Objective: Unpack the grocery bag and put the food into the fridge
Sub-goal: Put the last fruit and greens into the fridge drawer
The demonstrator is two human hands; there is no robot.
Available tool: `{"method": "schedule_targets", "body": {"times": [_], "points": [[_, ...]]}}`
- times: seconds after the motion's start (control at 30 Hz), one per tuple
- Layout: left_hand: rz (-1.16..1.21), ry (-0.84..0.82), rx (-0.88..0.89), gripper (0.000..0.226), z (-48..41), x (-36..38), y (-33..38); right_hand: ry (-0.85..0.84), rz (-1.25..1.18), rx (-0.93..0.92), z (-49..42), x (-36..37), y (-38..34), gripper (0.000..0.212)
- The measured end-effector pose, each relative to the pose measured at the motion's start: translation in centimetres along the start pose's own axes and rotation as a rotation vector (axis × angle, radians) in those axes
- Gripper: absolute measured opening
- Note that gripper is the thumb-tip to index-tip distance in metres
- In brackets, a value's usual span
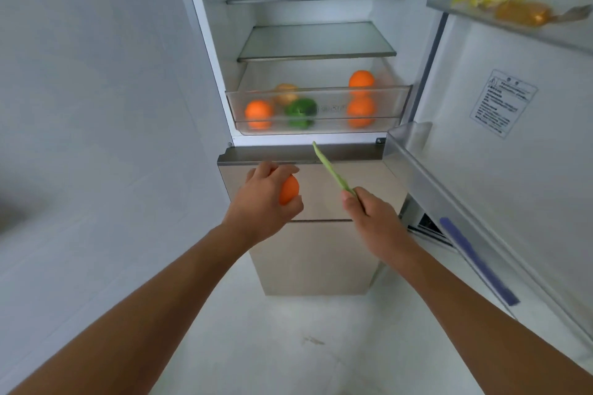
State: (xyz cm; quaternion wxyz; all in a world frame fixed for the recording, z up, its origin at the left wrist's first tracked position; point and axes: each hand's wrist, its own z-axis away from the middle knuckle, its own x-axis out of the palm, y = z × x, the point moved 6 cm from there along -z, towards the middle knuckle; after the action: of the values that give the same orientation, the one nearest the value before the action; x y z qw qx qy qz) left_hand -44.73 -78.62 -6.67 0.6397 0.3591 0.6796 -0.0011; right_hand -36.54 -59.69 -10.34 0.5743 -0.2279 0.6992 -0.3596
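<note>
Home kitchen, open fridge, tiled floor

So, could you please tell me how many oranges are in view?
4 oranges: one in the left hand; three in the clear drawer, one at left, two at right. More may be hidden.

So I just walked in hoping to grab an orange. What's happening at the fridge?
A person is loading the open fridge. Their left hand grips an orange and their right hand pinches a long green vegetable, both held just below the clear crisper drawer. That drawer holds three oranges, a green pepper and a brownish item behind it.
</note>
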Motion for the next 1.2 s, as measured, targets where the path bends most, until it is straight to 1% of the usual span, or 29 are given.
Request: {"method": "schedule_targets", "body": {"times": [0.13,0.23,0.37,0.5,0.6,0.73,0.87,0.97,1.03,1.1,1.2], "points": [[-0.025,0.050,0.017,0.055,-4.9,-1.5,0.7,0.034,-0.033,-0.036,-4.2,-1.7,-0.4,0.040],[-0.037,0.087,0.062,0.055,-8.6,-3.1,0.9,0.067,-0.061,-0.046,-7.2,-2.8,-1.4,0.040],[-0.019,0.104,0.099,0.056,-13.3,-5.1,0.5,0.103,-0.060,-0.072,-11.3,-4.3,-3.1,0.042],[-0.007,0.086,0.152,0.054,-17.8,-6.6,0.2,0.169,-0.011,-0.090,-15.6,-5.5,-4.8,0.045],[-0.010,0.041,0.180,0.056,-21.4,-7.8,-0.7,0.168,-0.011,-0.110,-19.0,-6.1,-6.1,0.045],[-0.036,0.025,0.211,0.055,-25.9,-9.1,-2.0,0.152,0.111,-0.168,-23.5,-6.8,-8.1,0.034],[-0.072,-0.083,0.208,0.052,-29.1,-8.4,-3.7,0.182,0.210,-0.228,-26.6,-7.6,-9.6,0.026],[-0.122,-0.190,0.197,0.051,-31.0,-7.1,-4.7,0.171,0.265,-0.192,-28.1,-7.8,-9.3,0.034],[-0.180,-0.272,0.203,0.053,-32.0,-6.0,-5.2,0.148,0.285,-0.171,-29.2,-7.9,-8.8,0.034],[-0.204,-0.343,0.204,0.053,-32.9,-4.9,-5.8,0.115,0.302,-0.161,-30.2,-7.8,-8.3,0.029],[-0.205,-0.404,0.205,0.056,-34.0,-3.7,-6.7,0.063,0.327,-0.151,-31.5,-7.4,-7.4,0.017]]}}
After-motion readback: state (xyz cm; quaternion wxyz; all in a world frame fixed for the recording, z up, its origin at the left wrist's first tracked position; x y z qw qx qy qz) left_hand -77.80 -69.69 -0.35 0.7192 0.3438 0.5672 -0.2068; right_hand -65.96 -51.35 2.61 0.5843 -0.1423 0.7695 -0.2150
